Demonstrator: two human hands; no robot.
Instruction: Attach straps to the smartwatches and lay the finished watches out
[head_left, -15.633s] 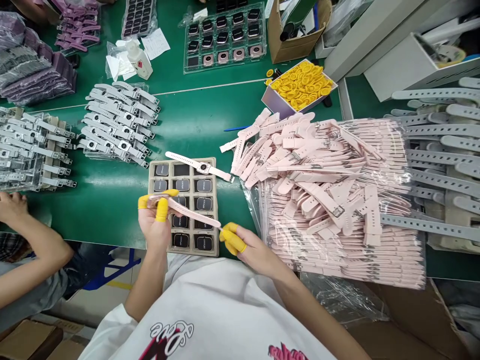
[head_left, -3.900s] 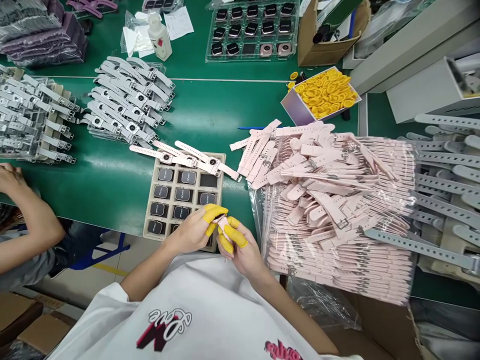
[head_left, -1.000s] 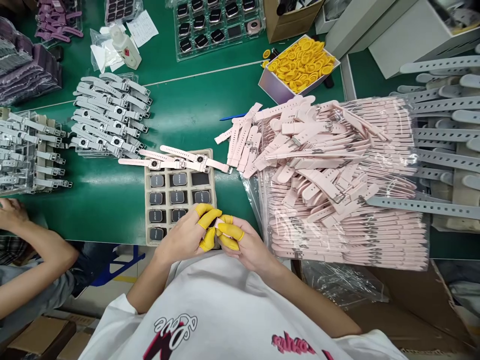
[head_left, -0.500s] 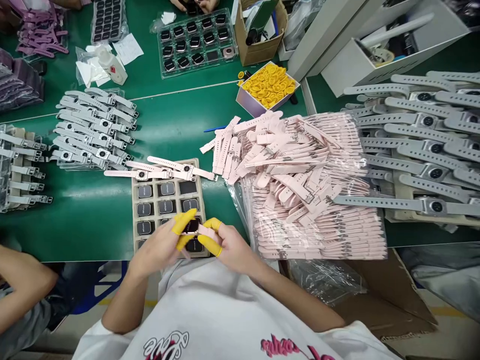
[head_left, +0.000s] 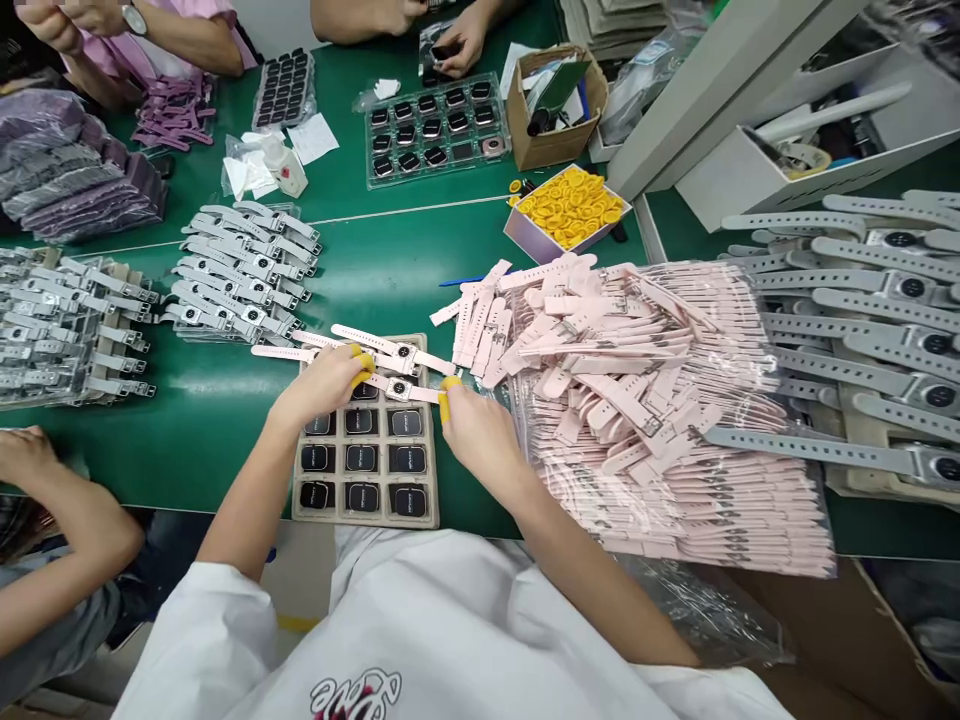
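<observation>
A pink-strapped watch lies face down over the upper part of the beige tray. My left hand, with yellow finger covers, pinches its left strap. At the end of its right strap, the fingers of my right hand are closed on it. Just above, another pink-strapped watch rests across the tray's top edge, partly overlapping others. Several dark square watch faces sit in the tray's compartments. To the right spreads a large heap of pink straps.
A box of yellow finger covers stands behind the pink straps. Grey-strapped watches are stacked at the right, white-strapped ones at the left. Another person's hands work across the table, and a person's arm is at left.
Both hands have moved up from the tray's lower right to its top, with the watch now stretched between them and turned face down. The camera view has shifted, showing more of the left and far side.
</observation>
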